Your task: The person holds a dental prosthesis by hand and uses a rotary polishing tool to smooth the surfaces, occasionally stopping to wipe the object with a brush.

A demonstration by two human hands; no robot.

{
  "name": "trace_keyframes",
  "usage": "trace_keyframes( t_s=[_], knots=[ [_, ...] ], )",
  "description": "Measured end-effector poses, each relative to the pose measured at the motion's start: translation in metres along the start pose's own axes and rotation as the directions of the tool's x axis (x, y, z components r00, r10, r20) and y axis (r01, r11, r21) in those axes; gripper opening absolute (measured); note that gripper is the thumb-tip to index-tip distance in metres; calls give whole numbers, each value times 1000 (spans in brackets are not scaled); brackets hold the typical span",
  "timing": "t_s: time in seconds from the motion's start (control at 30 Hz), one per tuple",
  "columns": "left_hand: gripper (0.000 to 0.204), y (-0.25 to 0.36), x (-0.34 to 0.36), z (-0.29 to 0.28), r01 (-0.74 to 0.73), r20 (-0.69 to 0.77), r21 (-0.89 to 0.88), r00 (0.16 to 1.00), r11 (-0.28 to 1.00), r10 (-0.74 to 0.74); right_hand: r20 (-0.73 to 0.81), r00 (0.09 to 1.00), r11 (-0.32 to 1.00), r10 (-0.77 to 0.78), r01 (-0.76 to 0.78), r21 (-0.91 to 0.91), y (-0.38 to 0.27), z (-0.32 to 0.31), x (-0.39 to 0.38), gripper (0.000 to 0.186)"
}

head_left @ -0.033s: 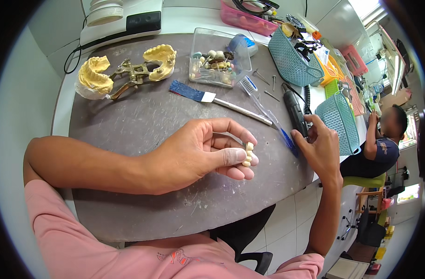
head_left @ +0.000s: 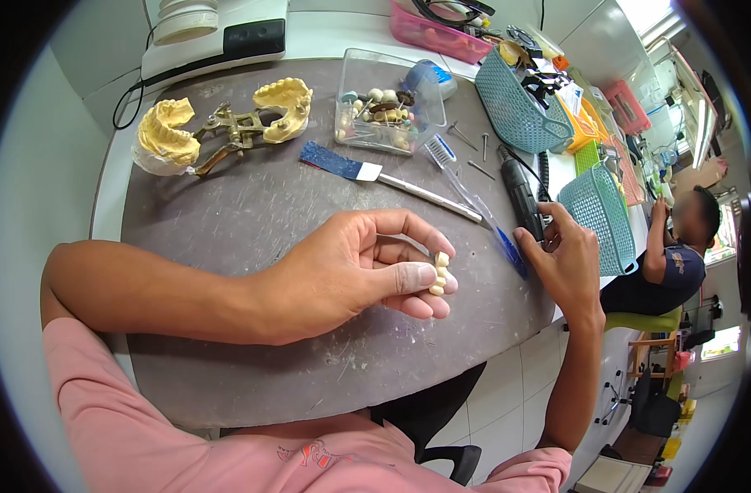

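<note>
My left hand is closed over the middle of the bench, pinching a small tooth-coloured dental bridge between thumb and fingers. Part of the bridge is hidden behind the thumb. My right hand has its thumb and fingers around the near end of a black rotary handpiece, which lies on the bench with a coiled cord beside it. Just left of that hand lies a clear and blue toothbrush. A flat brush with blue bristles and a pale handle lies beyond my left hand.
Yellow plaster dental casts on a metal articulator stand at the far left. A clear box of polishing bits stands at the back, with loose burs nearby. Blue baskets line the right. A co-worker sits farther right.
</note>
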State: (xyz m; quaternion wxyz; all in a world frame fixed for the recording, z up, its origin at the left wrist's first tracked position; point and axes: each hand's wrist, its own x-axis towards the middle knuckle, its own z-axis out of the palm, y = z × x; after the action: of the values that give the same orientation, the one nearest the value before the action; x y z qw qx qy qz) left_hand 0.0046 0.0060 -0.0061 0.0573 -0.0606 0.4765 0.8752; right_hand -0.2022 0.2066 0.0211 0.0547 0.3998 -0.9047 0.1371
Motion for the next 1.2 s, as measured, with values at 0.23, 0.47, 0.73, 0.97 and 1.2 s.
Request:
trace_keyframes(
  t_s=[0.23, 0.47, 0.73, 0.97, 1.2],
  knots=[
    [26, 0, 1, -1, 16, -9, -26, 1000, 1000, -16, -65, 995, 994, -69, 63, -94, 0, 4, 1, 40],
    [27, 2, 1, 0, 35, -23, -55, 999, 998, -37, -186, 941, 947, -282, 304, 104, -32, 11, -2, 29],
    [26, -2, 1, -1, -4, -8, -14, 1000, 1000, 4, -89, 937, 939, -337, 341, 34, -41, 21, 7, 32],
    [32, -3, 0, -1, -83, 1, 67, 997, 994, 84, -235, 921, 930, -311, 346, 125, -38, 2, -16, 27],
    [38, -5, 2, -2, -53, 14, 61, 999, 997, 52, -325, 845, 817, -426, 513, 263, -38, 1, -53, 39]
  ],
)
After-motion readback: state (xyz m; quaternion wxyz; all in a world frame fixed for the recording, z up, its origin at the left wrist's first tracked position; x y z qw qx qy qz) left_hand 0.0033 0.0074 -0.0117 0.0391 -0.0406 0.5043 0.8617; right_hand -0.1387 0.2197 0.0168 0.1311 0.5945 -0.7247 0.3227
